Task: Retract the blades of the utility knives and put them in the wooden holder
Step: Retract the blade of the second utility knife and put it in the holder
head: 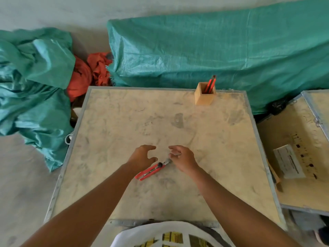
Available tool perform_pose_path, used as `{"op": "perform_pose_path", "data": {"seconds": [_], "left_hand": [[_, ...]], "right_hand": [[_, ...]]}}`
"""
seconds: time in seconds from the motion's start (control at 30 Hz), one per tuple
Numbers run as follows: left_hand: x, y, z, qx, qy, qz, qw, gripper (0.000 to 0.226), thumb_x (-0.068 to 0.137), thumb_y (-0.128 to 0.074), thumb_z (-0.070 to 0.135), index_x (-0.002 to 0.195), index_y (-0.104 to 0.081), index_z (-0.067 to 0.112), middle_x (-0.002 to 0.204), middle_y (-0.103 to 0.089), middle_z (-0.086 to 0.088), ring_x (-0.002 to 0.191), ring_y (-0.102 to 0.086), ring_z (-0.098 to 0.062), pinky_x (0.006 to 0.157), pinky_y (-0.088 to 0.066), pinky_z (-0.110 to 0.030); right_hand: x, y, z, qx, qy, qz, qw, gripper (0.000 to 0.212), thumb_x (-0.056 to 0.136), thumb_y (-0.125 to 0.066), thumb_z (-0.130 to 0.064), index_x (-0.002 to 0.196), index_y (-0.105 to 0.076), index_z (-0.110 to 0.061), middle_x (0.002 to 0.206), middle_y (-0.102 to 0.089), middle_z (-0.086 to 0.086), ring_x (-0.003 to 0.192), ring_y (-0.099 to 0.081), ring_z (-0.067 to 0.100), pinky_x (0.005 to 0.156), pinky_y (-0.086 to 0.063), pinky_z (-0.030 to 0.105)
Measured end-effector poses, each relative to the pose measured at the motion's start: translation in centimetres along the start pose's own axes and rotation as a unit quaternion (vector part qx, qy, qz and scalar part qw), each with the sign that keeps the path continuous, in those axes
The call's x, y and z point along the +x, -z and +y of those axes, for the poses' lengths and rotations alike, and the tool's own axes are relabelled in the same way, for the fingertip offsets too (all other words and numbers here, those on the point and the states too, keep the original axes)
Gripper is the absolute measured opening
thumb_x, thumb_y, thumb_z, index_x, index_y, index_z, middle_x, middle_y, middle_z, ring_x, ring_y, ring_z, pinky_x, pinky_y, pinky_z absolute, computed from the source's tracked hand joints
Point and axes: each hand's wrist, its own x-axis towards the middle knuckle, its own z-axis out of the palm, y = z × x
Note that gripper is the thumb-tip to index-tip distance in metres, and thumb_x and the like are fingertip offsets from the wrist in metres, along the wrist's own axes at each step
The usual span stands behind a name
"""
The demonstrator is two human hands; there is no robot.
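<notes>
A red utility knife [150,171] lies flat on the dusty board [124,122], its metal blade end pointing up and right toward my right hand. My left hand [142,156] hovers just above the knife's handle with curled, spread fingers and holds nothing. My right hand [182,157] is beside the blade tip, its fingertips touching or nearly touching it; I cannot tell which. At the board's far right edge stands the wooden holder [203,97], with a red knife [211,84] upright inside.
Green tarpaulin [213,50] covers bulky things behind the board and at the left. Orange cloth [85,75] lies between them. An open wooden crate [299,157] with a paper label sits at the right. Grey floor lies at the left.
</notes>
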Motion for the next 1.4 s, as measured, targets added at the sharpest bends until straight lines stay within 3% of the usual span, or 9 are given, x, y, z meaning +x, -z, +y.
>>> {"op": "perform_pose_path", "data": {"seconds": [0.1,0.23,0.33,0.53,0.73,0.9,1.07,1.23,1.4], "left_hand": [[-2.3,-1.3,-3.2,0.014,0.017,-0.012,1.000,0.057,0.080,-0.073,0.029,0.134,-0.057,0.022,0.140,-0.057,-0.002,0.127,-0.054,-0.021,0.101,-0.042,-0.029],[-4.1,-3.0,-5.5,0.042,0.015,-0.008,0.999,0.055,0.081,-0.072,0.028,0.133,-0.058,0.021,0.131,-0.058,-0.006,0.119,-0.058,-0.025,0.096,-0.051,-0.036],[-4.7,-3.8,-6.6,0.078,-0.010,0.010,0.997,0.048,0.082,-0.070,0.026,0.129,-0.061,0.025,0.123,-0.060,-0.005,0.112,-0.059,-0.026,0.085,-0.056,-0.039],[-4.7,-4.2,-7.3,0.043,-0.049,0.014,0.998,0.026,0.083,-0.067,0.018,0.107,-0.074,0.023,0.105,-0.061,-0.006,0.094,-0.062,-0.027,0.072,-0.054,-0.033],[-5.4,-4.4,-7.3,-0.016,-0.084,0.042,0.995,0.024,0.079,-0.071,0.009,0.102,-0.078,0.012,0.099,-0.065,-0.012,0.081,-0.066,-0.029,0.070,-0.056,-0.033],[-6.3,-3.8,-6.9,-0.095,-0.125,0.064,0.985,0.038,0.079,-0.080,0.018,0.116,-0.072,0.015,0.102,-0.070,-0.007,0.079,-0.065,-0.014,0.069,-0.047,-0.010],[-7.6,-2.1,-5.1,-0.159,-0.088,-0.032,0.983,0.041,0.090,-0.069,0.032,0.130,-0.060,0.035,0.107,-0.068,0.019,0.082,-0.064,0.012,0.066,-0.049,-0.002],[-9.2,-0.1,-1.7,-0.285,-0.083,-0.123,0.947,0.046,0.091,-0.070,0.019,0.129,-0.058,0.043,0.116,-0.072,0.014,0.093,-0.072,-0.008,0.077,-0.063,-0.031],[-10.7,-0.3,1.6,-0.307,-0.105,-0.092,0.941,0.061,0.085,-0.071,-0.001,0.137,-0.056,0.027,0.115,-0.073,0.006,0.084,-0.069,-0.014,0.078,-0.061,-0.028]], "right_hand": [[-2.3,-3.6,1.1,-0.021,-0.027,-0.032,0.999,0.034,0.093,-0.071,-0.011,0.126,-0.070,-0.014,0.120,-0.074,0.011,0.117,-0.069,0.020,0.097,-0.049,0.021],[-3.7,-6.8,1.7,-0.059,-0.054,-0.044,0.996,0.051,0.096,-0.066,-0.017,0.146,-0.054,-0.014,0.131,-0.069,0.011,0.127,-0.062,0.023,0.107,-0.049,0.034],[-3.9,-8.3,1.8,-0.059,-0.074,-0.019,0.995,0.056,0.099,-0.062,-0.015,0.152,-0.046,-0.016,0.126,-0.069,0.011,0.121,-0.063,0.024,0.104,-0.049,0.029],[-3.2,-9.4,1.6,0.039,-0.131,0.037,0.990,0.037,0.098,-0.062,-0.011,0.135,-0.061,-0.012,0.124,-0.069,0.015,0.114,-0.067,0.035,0.101,-0.053,0.050],[-3.4,-9.5,1.4,0.175,-0.153,0.097,0.968,0.016,0.099,-0.065,-0.013,0.115,-0.065,-0.015,0.111,-0.073,0.015,0.088,-0.076,0.029,0.079,-0.066,0.045],[-3.8,-7.6,0.7,0.210,-0.112,0.116,0.964,0.016,0.097,-0.069,-0.011,0.112,-0.068,-0.010,0.104,-0.074,0.013,0.084,-0.079,0.029,0.076,-0.066,0.043],[-4.3,-4.1,-0.3,0.205,-0.046,0.093,0.973,0.013,0.094,-0.073,-0.012,0.104,-0.074,-0.020,0.104,-0.074,0.008,0.077,-0.079,0.019,0.072,-0.066,0.035],[-4.5,-0.3,-2.0,0.207,0.009,0.055,0.977,0.019,0.094,-0.073,-0.011,0.102,-0.076,-0.027,0.106,-0.075,0.005,0.072,-0.078,0.011,0.068,-0.063,0.024],[-4.8,3.3,-2.9,0.212,0.058,0.016,0.976,0.022,0.093,-0.075,-0.013,0.113,-0.078,-0.019,0.108,-0.078,0.001,0.087,-0.079,0.015,0.073,-0.064,0.027]]}}
